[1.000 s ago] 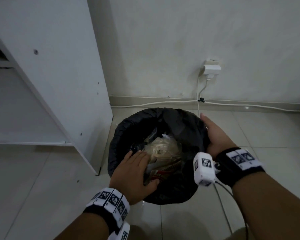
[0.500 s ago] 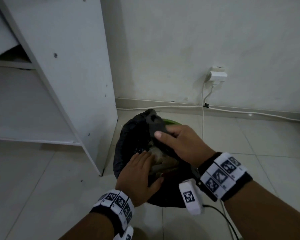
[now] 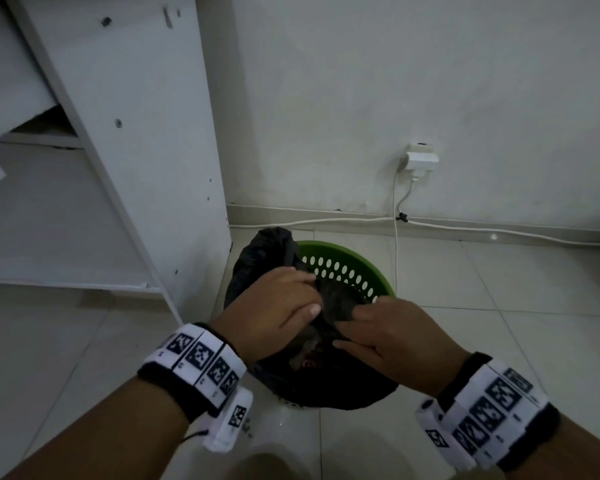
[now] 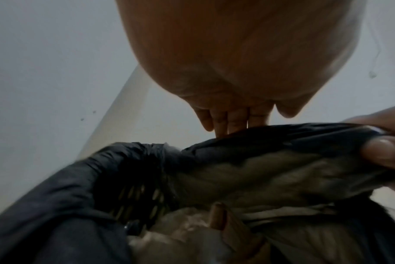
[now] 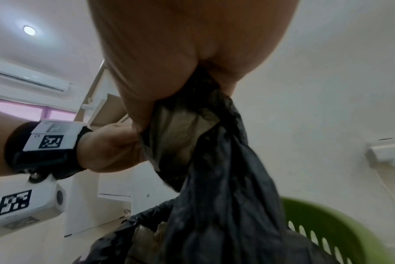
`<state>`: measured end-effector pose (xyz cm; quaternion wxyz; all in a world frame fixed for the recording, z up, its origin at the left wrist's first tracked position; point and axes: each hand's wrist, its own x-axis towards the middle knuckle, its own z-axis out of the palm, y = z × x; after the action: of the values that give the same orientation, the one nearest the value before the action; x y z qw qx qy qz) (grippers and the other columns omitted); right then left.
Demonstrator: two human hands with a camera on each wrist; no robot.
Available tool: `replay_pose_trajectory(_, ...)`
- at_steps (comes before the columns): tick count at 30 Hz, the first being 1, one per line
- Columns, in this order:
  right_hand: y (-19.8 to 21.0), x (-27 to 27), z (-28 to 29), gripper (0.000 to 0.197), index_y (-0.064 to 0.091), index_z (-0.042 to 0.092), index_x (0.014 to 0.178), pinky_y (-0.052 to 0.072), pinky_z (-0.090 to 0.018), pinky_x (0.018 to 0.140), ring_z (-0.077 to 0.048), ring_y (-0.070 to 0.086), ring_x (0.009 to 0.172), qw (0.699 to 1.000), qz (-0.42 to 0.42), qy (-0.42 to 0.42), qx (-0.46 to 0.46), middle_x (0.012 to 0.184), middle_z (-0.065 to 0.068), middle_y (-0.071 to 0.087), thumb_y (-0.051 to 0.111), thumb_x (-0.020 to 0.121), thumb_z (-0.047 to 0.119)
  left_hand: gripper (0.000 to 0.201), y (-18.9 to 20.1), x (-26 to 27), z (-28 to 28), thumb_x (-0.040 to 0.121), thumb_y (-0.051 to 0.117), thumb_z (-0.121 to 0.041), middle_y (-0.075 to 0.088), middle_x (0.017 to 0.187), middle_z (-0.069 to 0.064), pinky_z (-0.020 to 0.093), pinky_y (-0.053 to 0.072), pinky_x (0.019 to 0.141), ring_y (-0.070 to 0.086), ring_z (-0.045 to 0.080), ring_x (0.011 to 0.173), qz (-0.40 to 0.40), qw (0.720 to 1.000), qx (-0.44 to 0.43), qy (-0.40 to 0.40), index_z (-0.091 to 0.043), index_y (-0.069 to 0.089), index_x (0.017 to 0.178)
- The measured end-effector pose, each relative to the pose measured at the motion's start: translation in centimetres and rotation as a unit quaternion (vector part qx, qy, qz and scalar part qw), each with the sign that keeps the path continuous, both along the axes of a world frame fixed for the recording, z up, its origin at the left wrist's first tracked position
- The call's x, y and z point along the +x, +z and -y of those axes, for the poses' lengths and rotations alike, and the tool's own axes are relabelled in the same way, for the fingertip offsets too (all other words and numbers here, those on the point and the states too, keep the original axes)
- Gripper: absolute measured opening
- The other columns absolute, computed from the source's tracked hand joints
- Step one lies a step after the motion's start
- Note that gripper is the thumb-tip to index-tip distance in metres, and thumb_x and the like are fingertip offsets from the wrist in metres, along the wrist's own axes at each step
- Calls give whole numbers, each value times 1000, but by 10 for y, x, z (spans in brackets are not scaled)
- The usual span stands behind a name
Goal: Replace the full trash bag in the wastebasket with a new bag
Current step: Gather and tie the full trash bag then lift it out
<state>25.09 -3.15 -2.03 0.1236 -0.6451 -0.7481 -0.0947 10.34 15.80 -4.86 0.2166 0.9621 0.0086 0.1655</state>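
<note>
Head view, bag: the black trash bag (image 3: 257, 268) is sitting in the green wastebasket (image 3: 357, 259) on the tiled floor (image 3: 499, 306), just beside the white cabinet (image 3: 136, 133). Its plastic is looking thin and crumpled, with pale rubbish showing in its mouth.
Head view, rim: the bag's edge is still lying over the basket's near and left rim, while the far right rim, with its rows of oval holes, is showing bare.
Head view, hands: the left hand (image 3: 274, 313) and the right hand (image 3: 392, 337) are meeting over the basket, each with fingers curled round a fold of the bag's top.
Head view, wall: a white plug (image 3: 421, 159) is sitting in the wall, its cable (image 3: 395, 216) running down to the floor.

Left wrist view, bag: the bag's edge is stretching across from left to right, nearly level, with light scraps under it.
Left wrist view, hand: the left hand's fingers (image 4: 221, 119) are bending down onto the top of that edge.

Right wrist view, bag: the bunched plastic is hanging from the right hand's fist, its long axis running steeply down toward the basket.
Right wrist view, hands: the right hand is closing tightly round the bunch; the left hand is gripping it just beside.
</note>
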Motion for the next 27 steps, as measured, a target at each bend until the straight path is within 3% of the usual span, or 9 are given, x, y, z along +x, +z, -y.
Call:
replay_pose_trajectory(2,8,4,9,28,75,29,92,41,-22,56,-10,57,59,998,-47,-28,21,70,10,64,54,95,47,40,4,-8,-10,102,33,-38,61,84,-2,42,43,87,55,19,88,-25,1000,12,11,-16,59,83)
replay_pose_trajectory(5,12,16,25,44,68,28,71,44,-21,50,-6,56,54,974,-178,-107,96,61,14,60,46,95,58,31,9,-23,-26,101,34,-41,45,73,-11,35,39,70,43,12,73,-21,998,34,48,-27,44,75)
replay_pose_trajectory(8,7,36,33,53,52,26,60,42,-25,50,-10,49,50,952,-175,-215,129,55,12,48,35,97,59,18,7,-35,-35,98,39,-42,44,79,-21,32,40,70,46,8,77,-3,997,6,78,-32,47,85)
replay_pose_trajectory(11,5,43,27,48,67,22,74,49,-38,66,-17,58,70,944,-142,-289,76,72,7,57,40,93,57,15,9,-36,-27,97,43,-37,50,87,-15,35,46,75,50,10,85,40,994,-30,93,-27,54,93)
replay_pose_trajectory(15,22,13,-1,46,69,24,112,47,-41,91,-16,60,103,945,-175,-253,110,109,4,66,49,89,59,17,26,-23,-2,93,53,-29,54,84,-8,32,49,72,55,12,81,113,987,-51,98,-17,64,88)
replay_pose_trajectory(17,31,-13,-17,49,62,26,123,46,-27,91,-7,60,102,954,-222,-191,69,113,9,67,49,90,59,16,38,-16,9,91,56,-27,55,82,-7,28,47,68,55,11,77,141,984,-48,97,-15,66,86)
replay_pose_trajectory(19,33,-32,-26,34,67,25,114,45,-10,76,1,60,88,946,-278,-151,63,102,14,70,60,91,49,16,48,-13,14,89,58,-29,57,81,-9,29,48,66,56,10,76,146,983,-38,101,-16,68,87)
replay_pose_trajectory(24,39,-17,-17,13,76,22,74,51,-15,62,-3,67,68,900,-388,-172,100,72,13,72,75,84,31,25,52,-41,-4,83,64,-51,68,76,-9,23,51,64,66,9,73,44,975,-197,91,-27,71,82)
replay_pose_trajectory(27,38,4,-7,9,76,23,77,48,-11,66,2,67,71,921,-348,-163,72,73,18,72,74,84,29,16,43,-52,-17,94,61,-33,71,80,-8,19,48,70,67,6,79,36,961,-247,124,-25,71,85)
